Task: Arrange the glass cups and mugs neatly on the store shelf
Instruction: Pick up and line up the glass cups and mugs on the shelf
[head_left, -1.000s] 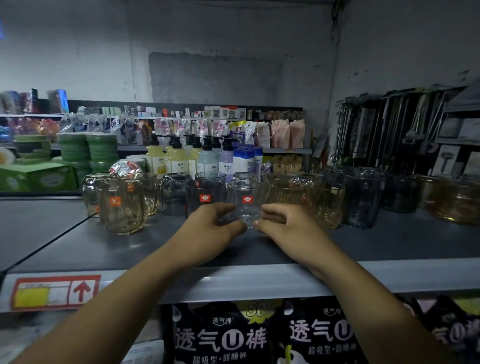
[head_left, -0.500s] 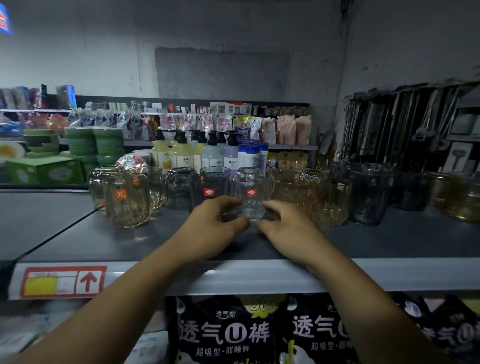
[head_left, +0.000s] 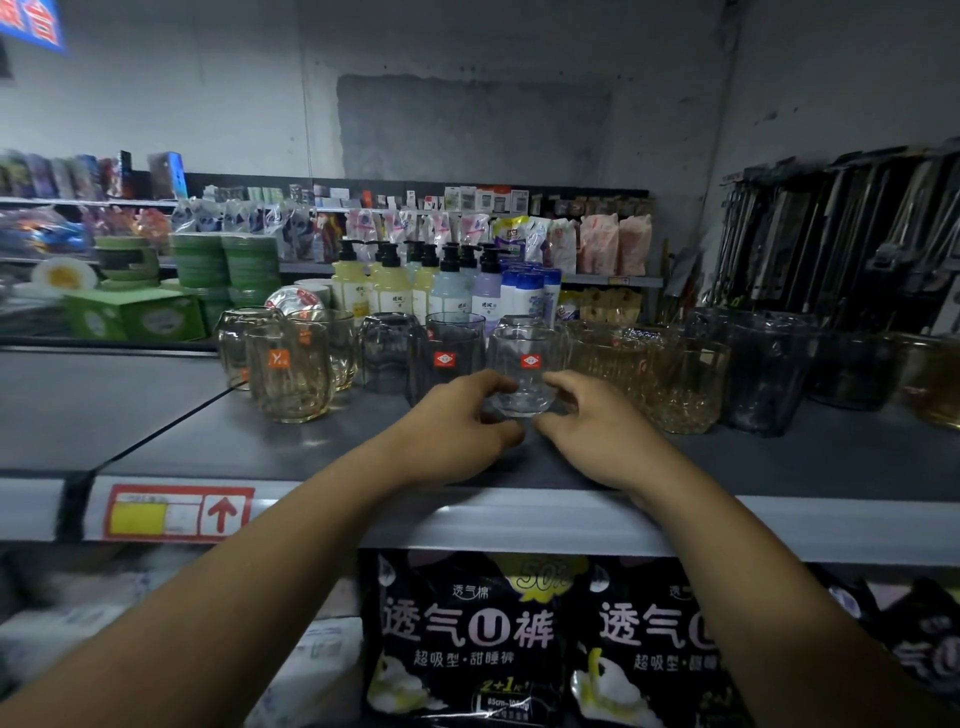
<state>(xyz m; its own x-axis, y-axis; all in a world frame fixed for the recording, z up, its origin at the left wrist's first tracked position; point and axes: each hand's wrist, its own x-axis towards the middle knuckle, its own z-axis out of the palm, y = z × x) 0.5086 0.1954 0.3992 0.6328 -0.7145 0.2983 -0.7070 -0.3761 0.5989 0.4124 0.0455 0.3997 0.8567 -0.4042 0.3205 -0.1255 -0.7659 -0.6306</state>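
Observation:
A small clear glass cup (head_left: 525, 371) with a red label stands on the grey store shelf (head_left: 831, 457), near its front. My left hand (head_left: 457, 431) and my right hand (head_left: 597, 431) cup its base from either side, fingertips touching the glass. Just left of it stands a dark tinted glass (head_left: 444, 358) with the same label. Further left are amber rounded glasses (head_left: 288, 374). To the right are amber cut-glass tumblers (head_left: 685, 384) and dark smoky mugs (head_left: 769, 374).
Pump bottles (head_left: 395, 283) and blue-capped bottles stand behind the glasses. Green boxes and tins (head_left: 135, 312) fill the left rear. Hanging tools (head_left: 831, 234) are at the right. Black diaper packs (head_left: 467, 634) sit below the shelf edge, which bears a red price tag (head_left: 176, 512).
Both hands stay around the clear cup. The view has tilted slightly upward and closer; the cup and hands sit a little nearer the shelf front.

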